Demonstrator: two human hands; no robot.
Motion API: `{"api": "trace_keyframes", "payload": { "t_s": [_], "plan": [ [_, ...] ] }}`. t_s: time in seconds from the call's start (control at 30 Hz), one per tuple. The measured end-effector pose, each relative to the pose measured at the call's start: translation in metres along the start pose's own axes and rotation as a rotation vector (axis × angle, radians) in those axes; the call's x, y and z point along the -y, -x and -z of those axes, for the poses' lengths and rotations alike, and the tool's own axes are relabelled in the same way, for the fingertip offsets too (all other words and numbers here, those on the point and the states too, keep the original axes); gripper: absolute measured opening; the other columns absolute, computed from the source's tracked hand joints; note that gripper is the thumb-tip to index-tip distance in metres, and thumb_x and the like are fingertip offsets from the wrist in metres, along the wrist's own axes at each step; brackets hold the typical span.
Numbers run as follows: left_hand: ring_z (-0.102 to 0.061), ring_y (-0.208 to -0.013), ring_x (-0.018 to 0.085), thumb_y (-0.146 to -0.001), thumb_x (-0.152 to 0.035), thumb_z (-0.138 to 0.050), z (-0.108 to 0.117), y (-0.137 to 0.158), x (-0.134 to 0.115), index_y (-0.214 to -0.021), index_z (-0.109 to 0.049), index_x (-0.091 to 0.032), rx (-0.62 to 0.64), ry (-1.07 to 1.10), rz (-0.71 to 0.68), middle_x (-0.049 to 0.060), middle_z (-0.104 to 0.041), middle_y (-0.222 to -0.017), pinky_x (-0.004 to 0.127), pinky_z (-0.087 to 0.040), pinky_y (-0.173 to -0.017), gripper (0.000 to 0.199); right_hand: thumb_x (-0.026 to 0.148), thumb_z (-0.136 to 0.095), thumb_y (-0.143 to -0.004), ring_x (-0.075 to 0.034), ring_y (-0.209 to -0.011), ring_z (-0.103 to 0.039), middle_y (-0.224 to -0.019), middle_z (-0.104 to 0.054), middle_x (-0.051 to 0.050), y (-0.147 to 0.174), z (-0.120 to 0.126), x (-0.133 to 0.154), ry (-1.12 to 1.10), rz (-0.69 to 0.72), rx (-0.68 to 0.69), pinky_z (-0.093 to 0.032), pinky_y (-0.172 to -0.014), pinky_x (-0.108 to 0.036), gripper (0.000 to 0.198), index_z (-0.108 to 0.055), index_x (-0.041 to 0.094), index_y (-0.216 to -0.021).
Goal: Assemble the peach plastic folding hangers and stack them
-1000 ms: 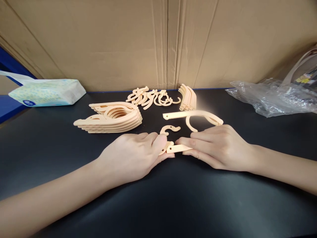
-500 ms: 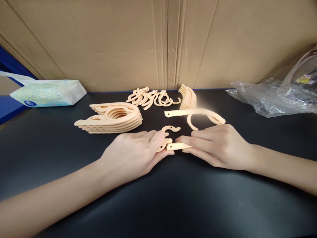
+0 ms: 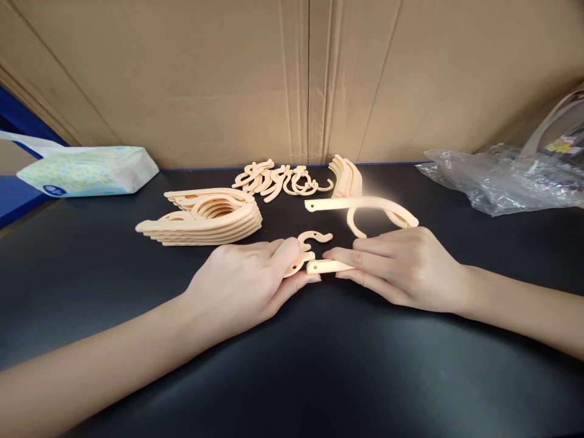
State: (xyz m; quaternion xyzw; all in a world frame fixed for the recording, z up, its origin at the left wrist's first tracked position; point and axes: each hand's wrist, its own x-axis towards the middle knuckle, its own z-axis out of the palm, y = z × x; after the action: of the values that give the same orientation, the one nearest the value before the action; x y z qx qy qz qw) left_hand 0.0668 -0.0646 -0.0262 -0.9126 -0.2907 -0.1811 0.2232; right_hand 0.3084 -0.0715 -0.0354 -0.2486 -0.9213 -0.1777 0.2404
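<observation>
My left hand (image 3: 241, 277) is closed, pinching a small cream plastic hanger hook (image 3: 298, 265) with a hole between thumb and fingers. Another curved hook end (image 3: 316, 236) with a hole shows just beyond those fingers; its link to the held piece is hidden. My right hand (image 3: 401, 267) is closed round a cream plastic hanger arm (image 3: 322, 267), its holed tip pointing left, against or very near the hook. Past my right hand lies a long curved bar (image 3: 356, 204), also with a holed end. Whether it joins the held arm is hidden behind my hand.
A stack of hanger arms (image 3: 205, 228) lies left on the black table (image 3: 301, 365). Farther back are a pile of loose hooks (image 3: 274, 179) and more stacked arms (image 3: 345, 177). Tissue pack (image 3: 91, 172) at left, clear plastic bag (image 3: 497, 179) at right, cardboard wall (image 3: 205, 79) behind.
The hook in my left hand has shifted slightly left. The long curved bar has moved a little right and away from me. Both hands keep their grip.
</observation>
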Motion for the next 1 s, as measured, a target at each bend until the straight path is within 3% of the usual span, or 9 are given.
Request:
{"api": "trace_keyframes", "payload": {
  "t_s": [0.43, 0.77, 1.0],
  "plan": [
    [-0.051, -0.045, 0.014, -0.103, -0.04, -0.029, -0.006, 0.0055, 0.0006, -0.082, -0.052, -0.017, 0.04, 0.085, -0.001, -0.002, -0.054, -0.057, 0.026, -0.025, -0.044, 0.039, 0.027, -0.047, -0.098, -0.008, -0.052, -0.058, -0.065, -0.066, 0.004, -0.0005, 0.0, 0.0013, 0.023, 0.002, -0.018, -0.039, -0.05, -0.023, 0.025, -0.069, 0.016, -0.104],
    [-0.058, -0.049, 0.017, -0.102, -0.035, -0.033, 0.0027, 0.0008, 0.0024, -0.084, -0.056, -0.013, 0.054, -0.128, -0.163, 0.001, -0.056, -0.059, 0.029, -0.029, -0.044, 0.036, 0.027, -0.049, -0.097, -0.009, -0.056, -0.062, -0.073, -0.071, 0.0, 0.0008, 0.0, 0.0015, -0.068, -0.008, -0.018, -0.043, -0.052, -0.022, 0.024, -0.068, 0.014, -0.106],
    [-0.057, -0.047, 0.017, -0.102, -0.034, -0.033, 0.0019, -0.0013, 0.0049, -0.071, -0.051, -0.016, 0.051, -0.083, -0.154, 0.0, -0.056, -0.058, 0.029, -0.029, -0.042, 0.04, 0.027, -0.051, -0.096, -0.01, -0.056, -0.064, -0.074, -0.072, 0.0, 0.0011, -0.0008, 0.0023, -0.073, -0.016, -0.026, -0.042, -0.051, -0.023, 0.023, -0.068, 0.013, -0.104]
  ]
}}
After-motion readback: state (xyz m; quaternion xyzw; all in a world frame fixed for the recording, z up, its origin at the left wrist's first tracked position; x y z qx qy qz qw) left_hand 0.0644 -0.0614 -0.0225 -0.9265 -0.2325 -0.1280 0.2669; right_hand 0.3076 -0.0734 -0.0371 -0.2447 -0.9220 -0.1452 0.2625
